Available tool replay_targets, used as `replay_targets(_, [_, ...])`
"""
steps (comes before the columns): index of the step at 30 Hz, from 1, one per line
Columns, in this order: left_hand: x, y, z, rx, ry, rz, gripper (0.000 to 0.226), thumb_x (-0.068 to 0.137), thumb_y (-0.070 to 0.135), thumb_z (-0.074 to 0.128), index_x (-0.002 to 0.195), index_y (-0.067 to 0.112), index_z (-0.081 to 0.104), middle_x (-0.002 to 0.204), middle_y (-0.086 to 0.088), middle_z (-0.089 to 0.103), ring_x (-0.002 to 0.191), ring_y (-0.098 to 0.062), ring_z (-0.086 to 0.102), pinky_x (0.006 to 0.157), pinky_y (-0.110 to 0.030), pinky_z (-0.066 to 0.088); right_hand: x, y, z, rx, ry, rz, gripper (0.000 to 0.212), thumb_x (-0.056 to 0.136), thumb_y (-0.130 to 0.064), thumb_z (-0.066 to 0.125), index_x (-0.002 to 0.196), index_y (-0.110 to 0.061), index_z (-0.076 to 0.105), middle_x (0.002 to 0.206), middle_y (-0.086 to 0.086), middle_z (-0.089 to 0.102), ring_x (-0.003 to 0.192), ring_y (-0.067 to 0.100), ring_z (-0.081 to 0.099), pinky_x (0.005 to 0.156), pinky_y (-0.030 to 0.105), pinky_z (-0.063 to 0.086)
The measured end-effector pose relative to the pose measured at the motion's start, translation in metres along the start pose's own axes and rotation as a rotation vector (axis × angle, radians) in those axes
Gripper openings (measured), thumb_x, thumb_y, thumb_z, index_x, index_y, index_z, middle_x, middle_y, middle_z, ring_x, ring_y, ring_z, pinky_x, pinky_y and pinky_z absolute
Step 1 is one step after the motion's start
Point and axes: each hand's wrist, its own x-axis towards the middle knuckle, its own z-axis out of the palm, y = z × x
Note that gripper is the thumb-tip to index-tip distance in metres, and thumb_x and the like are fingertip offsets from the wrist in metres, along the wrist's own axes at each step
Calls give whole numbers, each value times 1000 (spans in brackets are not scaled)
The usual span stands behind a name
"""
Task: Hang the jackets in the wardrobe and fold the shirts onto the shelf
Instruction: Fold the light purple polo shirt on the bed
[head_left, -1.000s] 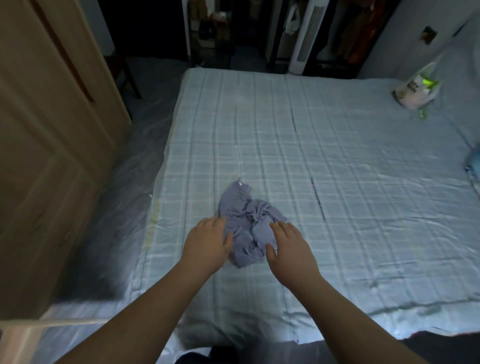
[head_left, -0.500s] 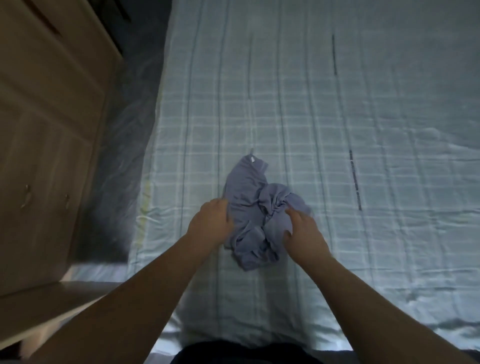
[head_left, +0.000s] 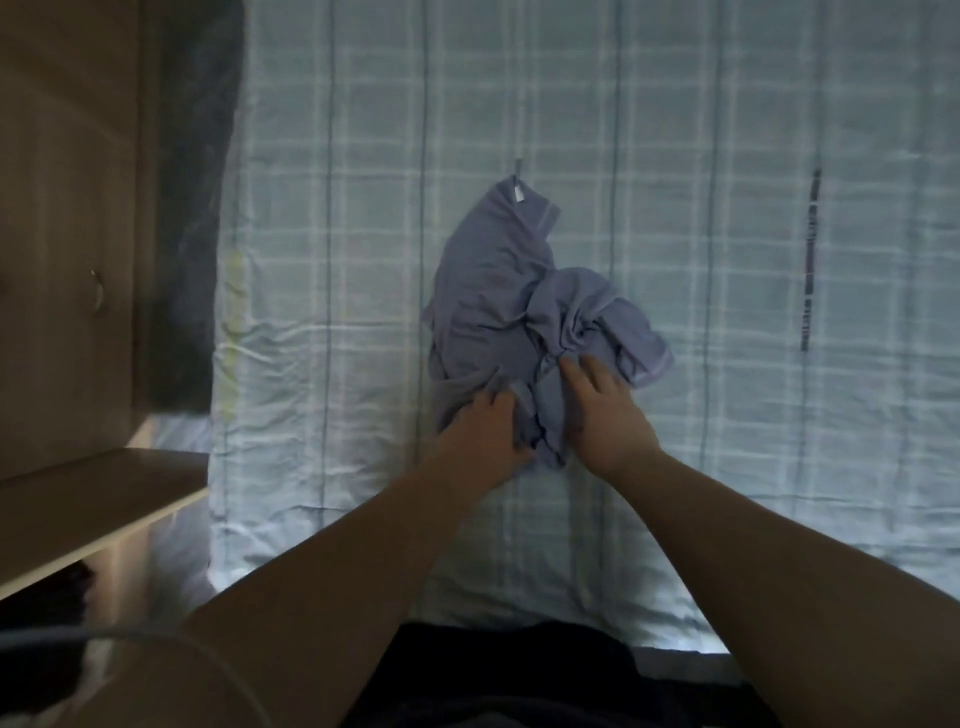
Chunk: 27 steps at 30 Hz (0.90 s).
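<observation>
1. Blue-grey shirt (head_left: 498, 291): crumpled, lying on the checked bed sheet (head_left: 322, 260) near the middle of the bed. Its long axis runs away from the person. The end with the white label (head_left: 516, 194) is farthest off, and the near edge is under the hands. A twisted knot of cloth bulges to the right.
2. Key relation: nearly all the shirt lies beyond the fingertips, so spreading it flat probably means drawing the near edge out sideways. Both hands sit at that edge, and the right is closer to the knot.
3. Left hand (head_left: 480, 434): its fingers (head_left: 498, 402) are curled into a fold of the near-left cloth, apparently gripping it.
4. Right hand (head_left: 605, 415): its fingers (head_left: 571, 371) are mostly extended, with the tips pressing on the cloth at the base of the knot. I cannot tell whether the thumb pinches anything.
5. Wardrobe (head_left: 67, 208): stands left of the bed, well apart from the shirt.
6. Wooden shelf board (head_left: 93, 499): sits at the near left, and the shirt is not yet folded for it.
</observation>
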Motion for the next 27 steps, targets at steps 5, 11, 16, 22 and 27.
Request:
replay_targets(5, [4,-2,12,-8,85,9,79,90,34,67,154,31,20,162,-4,17,128,-32,52,99,-49,49,8,5,13,48,164,33,59,86,-16,61,140,-24,39,129,14,42,115,40,48,79,53,52])
replay_targets(11, [-22,10,-1,-65,237,191,41,88,26,60,125,16,48,134,-16,50,122,-35,52,92,-47,49,-30,-1,1,269,357,37,8,94,-20,55,91,-17,49,85,6,55,77,25,57,64,34,42])
replay_targets(16, [-68,40,-29,-202,268,328,41,81,32,64,118,18,52,114,-7,60,100,-26,57,81,-36,46,-89,-33,-37,473,474,66,14,93,-20,60,90,-8,53,74,3,58,66,16,54,59,21,42])
replay_targets(22, [-139,77,-74,-270,356,526,55,78,26,78,127,13,54,121,-8,62,106,-22,59,90,-31,47,-174,-67,-93,705,621,15,25,95,-17,61,78,-4,48,70,9,50,64,14,46,59,20,38])
replay_targets(27, [-205,123,-111,-262,393,578,14,88,25,71,97,27,60,89,6,65,80,-9,59,76,-27,46,-250,-72,-143,800,678,-67,20,91,-27,63,75,-19,54,73,9,58,71,22,59,74,49,51])
